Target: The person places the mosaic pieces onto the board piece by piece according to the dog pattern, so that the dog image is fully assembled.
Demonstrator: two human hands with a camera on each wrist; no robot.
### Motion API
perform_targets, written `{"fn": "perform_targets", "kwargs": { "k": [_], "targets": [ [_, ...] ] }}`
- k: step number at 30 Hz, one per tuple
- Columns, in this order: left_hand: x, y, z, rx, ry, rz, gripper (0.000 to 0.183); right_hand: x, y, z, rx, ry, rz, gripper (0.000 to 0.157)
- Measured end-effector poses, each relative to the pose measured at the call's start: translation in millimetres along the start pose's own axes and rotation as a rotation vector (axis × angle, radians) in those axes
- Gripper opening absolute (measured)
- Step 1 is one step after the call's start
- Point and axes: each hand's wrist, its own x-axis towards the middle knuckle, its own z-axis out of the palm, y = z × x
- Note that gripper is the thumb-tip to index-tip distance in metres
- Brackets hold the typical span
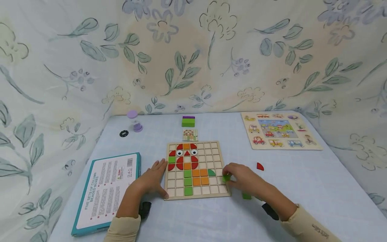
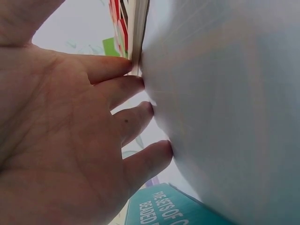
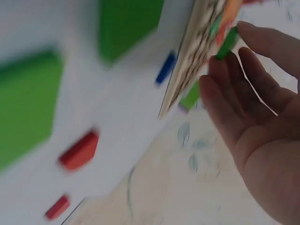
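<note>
A wooden grid board (image 1: 171, 192) lies mid-table, with red, orange and green pieces and two eye discs in some of its cells. My left hand (image 1: 152, 179) rests along the board's left side, thumb near the lower corner. In the left wrist view its fingers (image 2: 126, 86) are spread, and the fingertips reach the board's edge and the table. Over the board's right edge, my right hand (image 1: 245, 179) pinches a green square tile (image 3: 228, 43) between thumb and fingertips. A green quarter-round piece (image 1: 211, 172) sits in a cell left of that hand.
A teal-edged box (image 1: 105, 195) lies at left. Behind the board are a pattern card (image 1: 190, 134) and a green block (image 1: 188, 122). A sand timer (image 1: 136, 122) and black disc (image 1: 124, 133) stand back left, a picture puzzle (image 1: 284, 131) back right. Loose pieces include a red one (image 1: 260, 166).
</note>
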Motion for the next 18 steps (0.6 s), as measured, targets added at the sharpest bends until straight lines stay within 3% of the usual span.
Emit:
{"fn": "perform_targets", "kwargs": {
  "k": [4,9,14,18],
  "targets": [
    [-1.2,1.6,-0.1,-0.008,-0.003,-0.004,0.117,8.5,-18.8,16.9,-0.079,-0.028,-0.148,0.023],
    [-1.6,0.1,0.2,-0.004,-0.004,-0.006,0.116,14.4,-24.6,28.3,-0.160,0.033,-0.259,0.016],
    [-1.6,-1.4,-2.0,0.000,-0.001,-0.014,0.116,17.9,-25.7,27.9,-0.172,0.039,-0.256,0.013],
    [-1.7,-1.2,-2.3,-0.002,-0.001,-0.001,0.115,6.3,-19.5,17.4,-0.186,-0.022,-0.149,0.016]
  ]
}}
